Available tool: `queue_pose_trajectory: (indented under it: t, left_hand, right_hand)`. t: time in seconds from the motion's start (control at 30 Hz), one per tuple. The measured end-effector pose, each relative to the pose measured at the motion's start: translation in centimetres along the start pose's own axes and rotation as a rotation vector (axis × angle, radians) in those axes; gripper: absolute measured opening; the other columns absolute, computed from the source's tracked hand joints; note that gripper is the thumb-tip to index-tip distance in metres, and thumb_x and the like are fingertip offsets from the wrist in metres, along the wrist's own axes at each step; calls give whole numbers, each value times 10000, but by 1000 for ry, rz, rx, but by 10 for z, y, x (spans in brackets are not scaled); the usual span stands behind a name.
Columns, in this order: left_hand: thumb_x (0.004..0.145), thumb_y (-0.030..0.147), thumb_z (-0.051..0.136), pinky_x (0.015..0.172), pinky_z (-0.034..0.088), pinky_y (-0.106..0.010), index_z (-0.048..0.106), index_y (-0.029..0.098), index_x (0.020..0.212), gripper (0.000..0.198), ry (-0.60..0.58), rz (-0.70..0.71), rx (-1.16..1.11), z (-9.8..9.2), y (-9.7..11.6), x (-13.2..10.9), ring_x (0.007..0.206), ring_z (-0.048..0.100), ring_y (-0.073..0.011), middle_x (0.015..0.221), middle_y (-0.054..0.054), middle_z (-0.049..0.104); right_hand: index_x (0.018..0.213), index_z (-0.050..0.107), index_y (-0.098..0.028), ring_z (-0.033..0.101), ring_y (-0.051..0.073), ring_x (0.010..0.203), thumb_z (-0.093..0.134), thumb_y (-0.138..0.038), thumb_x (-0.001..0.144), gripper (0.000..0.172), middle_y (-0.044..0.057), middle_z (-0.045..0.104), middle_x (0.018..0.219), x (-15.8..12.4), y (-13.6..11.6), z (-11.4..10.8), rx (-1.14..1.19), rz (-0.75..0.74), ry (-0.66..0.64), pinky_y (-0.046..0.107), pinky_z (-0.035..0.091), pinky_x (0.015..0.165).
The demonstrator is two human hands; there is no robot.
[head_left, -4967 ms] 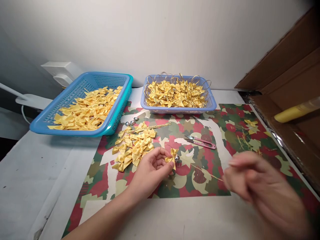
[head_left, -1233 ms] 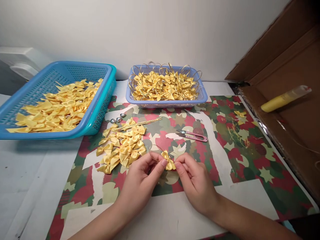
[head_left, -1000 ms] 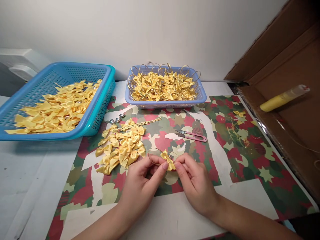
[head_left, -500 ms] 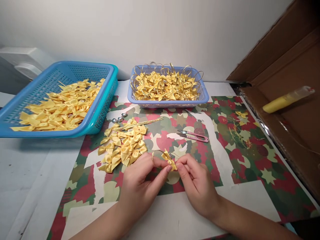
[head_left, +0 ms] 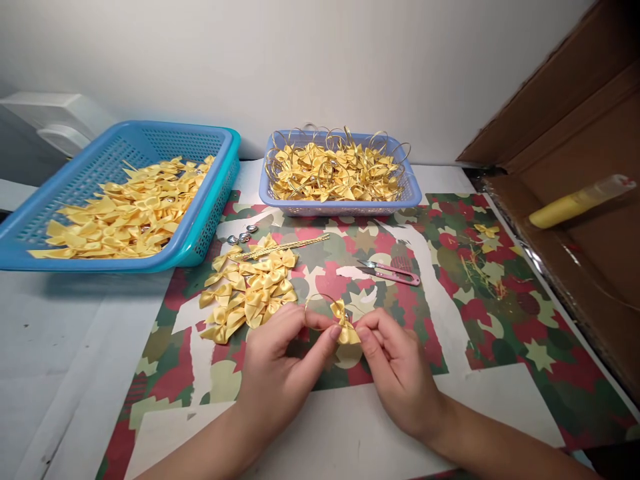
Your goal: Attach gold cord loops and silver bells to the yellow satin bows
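Your left hand [head_left: 283, 363] and right hand [head_left: 400, 373] each clamp the yellow satin bow [head_left: 347, 333] between thumb and finger; thread snips [head_left: 395, 273] lie beyond it.

No lettering, number, brand or sign can be read. Any marking on the pink-handled metal thread snips [head_left: 387, 268] right of centre, or on the red, green and cream camouflage-patterned sheet [head_left: 325, 267] beneath them, is too small to make out.

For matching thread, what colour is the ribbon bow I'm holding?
The ribbon bow is shiny yellow, shown in the head view.
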State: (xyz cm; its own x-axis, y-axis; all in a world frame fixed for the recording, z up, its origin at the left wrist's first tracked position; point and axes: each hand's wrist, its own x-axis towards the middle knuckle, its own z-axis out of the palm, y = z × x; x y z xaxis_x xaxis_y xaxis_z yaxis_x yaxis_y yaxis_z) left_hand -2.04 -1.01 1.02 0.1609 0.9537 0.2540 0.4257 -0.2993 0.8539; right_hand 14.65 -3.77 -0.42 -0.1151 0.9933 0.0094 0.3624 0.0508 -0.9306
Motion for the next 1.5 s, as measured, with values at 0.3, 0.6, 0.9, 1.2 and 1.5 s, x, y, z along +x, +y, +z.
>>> queue_pose_trajectory:
  t: [0.3,0.6,0.9,1.2,1.5]
  left_hand:
    - [844,225,653,460,420,-192,687,204,734,118,-59,-167,-136,2,-1,0,529,553,-96,615,26,631]
    - [800,115,692,585,460,-234,695,190,756,86,0,96,-114,6,-1,-1,559,583,-96,640,31,691]
    - [837,189,654,491,417,-224,681,199,721,120,4,-67,-57,1,0,-1,513,520,-104,572,30,605]
    - [821,154,668,519,433,-219,686,192,722,108,2,-2,-66,2,2,0,536,534,-99,596,31,648]
    - [810,104,677,535,436,-245,687,190,763,98,6,124,-44,4,-1,-3,535,535,-104,608,30,668]
  right_hand:
    - [786,444,-216,319,94,473,377,-237,988,214,-80,338,557,0,0,1,-20,-3,11,243,236,466]
    - [797,454,-214,347,100,477,368,-264,991,217,-72,378,564,0,1,2,9,25,-4,245,261,470]
    - [788,444,-219,339,110,494,364,-263,991,222,-61,376,574,-1,-1,1,17,31,-16,255,253,482]
    - [785,443,-218,342,109,484,363,-264,989,224,-67,376,558,0,-1,1,7,31,-12,258,259,481]
    - [790,451,-215,353,105,464,363,-275,989,226,-66,385,551,-1,-1,3,23,48,-7,253,260,460]
